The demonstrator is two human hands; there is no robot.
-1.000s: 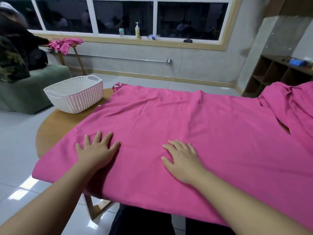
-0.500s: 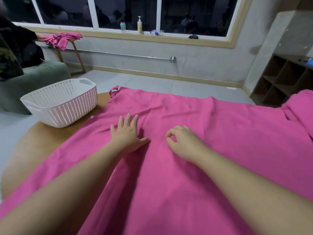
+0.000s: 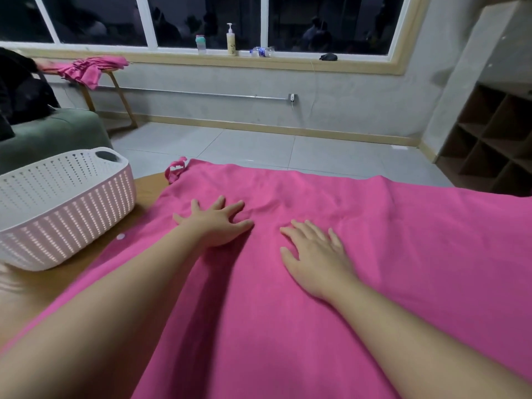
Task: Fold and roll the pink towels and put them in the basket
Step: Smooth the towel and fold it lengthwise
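1. Pink towel [image 3: 359, 254] lies spread flat over the wooden table [image 3: 86, 266], covering most of it; its near edge runs out of view below.
2. My left hand [image 3: 214, 226] rests palm down on the towel, fingers spread and straight, gripping nothing.
3. My right hand [image 3: 315, 254] rests palm down on the towel just beside the left, fingers straight and slightly apart, gripping nothing.
4. Shallow wrinkles show in the cloth beyond both hands.
5. A small pink loop [image 3: 175, 169] sits at the towel's far left corner, over the table edge.
6. White perforated basket [image 3: 62, 208] stands on the bare left part of the table, just beside the towel's left edge. I cannot tell whether they touch. No towel is visible in it from this angle.
7. More pink cloth [image 3: 92, 69] is heaped on a wooden stand [image 3: 121, 96] under the window, well apart from the table.
8. Bottles [image 3: 230, 38] stand on the windowsill; wooden cubby shelves [image 3: 489, 139] stand at far right.
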